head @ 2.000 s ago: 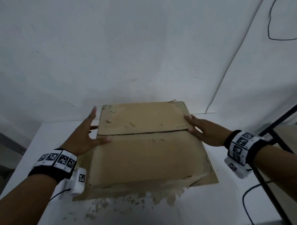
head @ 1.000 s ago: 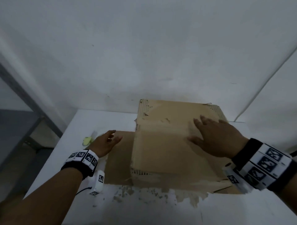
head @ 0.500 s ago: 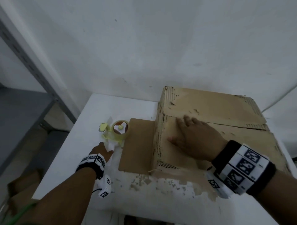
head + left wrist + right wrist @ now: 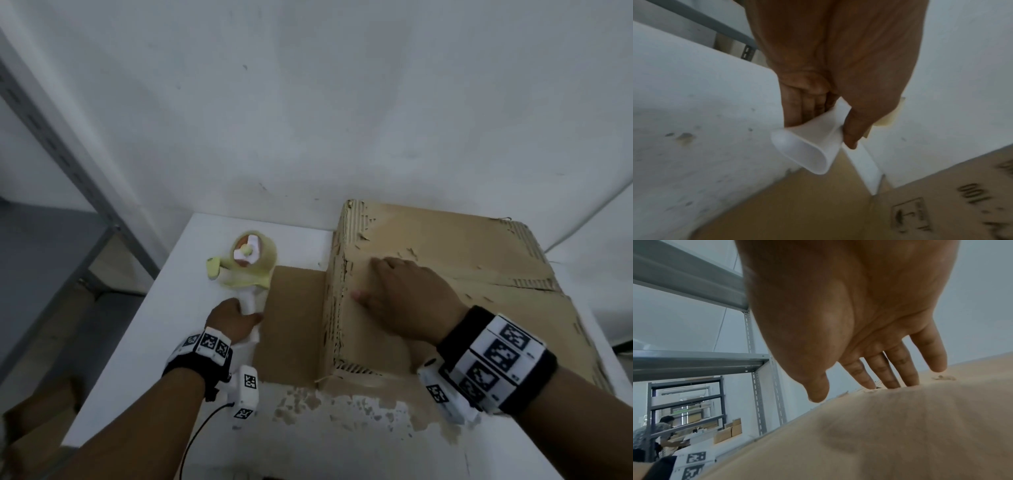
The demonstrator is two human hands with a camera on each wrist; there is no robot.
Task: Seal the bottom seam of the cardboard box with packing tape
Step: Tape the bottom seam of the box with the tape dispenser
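Sitting upside down on the white table [image 4: 164,329], toward its right and back against the wall [image 4: 308,102], the box [image 4: 479,274], bottom flaps closed and facing up, seam [image 4: 513,281] running bare across the top with no tape on it. Lying flat on the table beside the box's left wall, a loose flap [image 4: 291,322]. Pressing down on the near flap by the left edge, the right hand [image 4: 400,294], fingers [image 4: 898,369] straight and spread, tips touching cardboard just short of the seam, holding nothing. Resting left of the flap, the yellow tape gun [image 4: 245,263], roll uppermost, white handle [image 4: 250,303] pointing back toward the person. Curling round that handle [image 4: 813,142], the left hand [image 4: 231,320], fingers on one side and thumb on the other in the left wrist view, the handle's open end showing below the grip. Whether lifting off the table or still lying on it, impossible to tell. Flaking along the table's near edge, patches of brown residue [image 4: 342,411]. Standing at far left, a grey metal rack [image 4: 68,161]; in the right wrist view, more racks [image 4: 694,395] with cartons and another person [image 4: 657,434] working well behind.
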